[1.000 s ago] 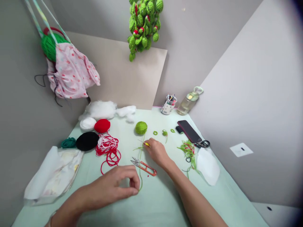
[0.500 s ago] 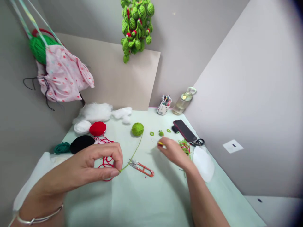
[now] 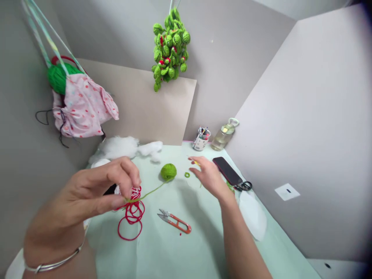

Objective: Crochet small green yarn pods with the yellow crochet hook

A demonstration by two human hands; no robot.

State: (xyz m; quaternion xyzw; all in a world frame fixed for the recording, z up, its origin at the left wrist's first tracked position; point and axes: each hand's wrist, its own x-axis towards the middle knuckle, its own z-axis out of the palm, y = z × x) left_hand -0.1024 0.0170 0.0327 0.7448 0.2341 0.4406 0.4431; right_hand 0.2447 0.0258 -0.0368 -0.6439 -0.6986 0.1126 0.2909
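My left hand pinches a strand of green yarn between thumb and fingertips, held above the table. That strand runs to a green yarn ball further back. My right hand reaches over the right side with its thumb apart and a slim yellow-handled crochet hook lying along the fingers. A small green crocheted ring lies just left of the right hand. Orange-handled thread snips rest between my arms. Loops of red yarn lie below the left fingertips.
White stuffing is heaped at the back left. A pen cup and a water bottle stand at the back. At right lie a phone and black scissors. Green crocheted pieces hang above.
My left hand has moved left, drawing the green strand along. The right hand has gone further back, its fingers looser, over the small green pieces. The view has tilted up slightly.
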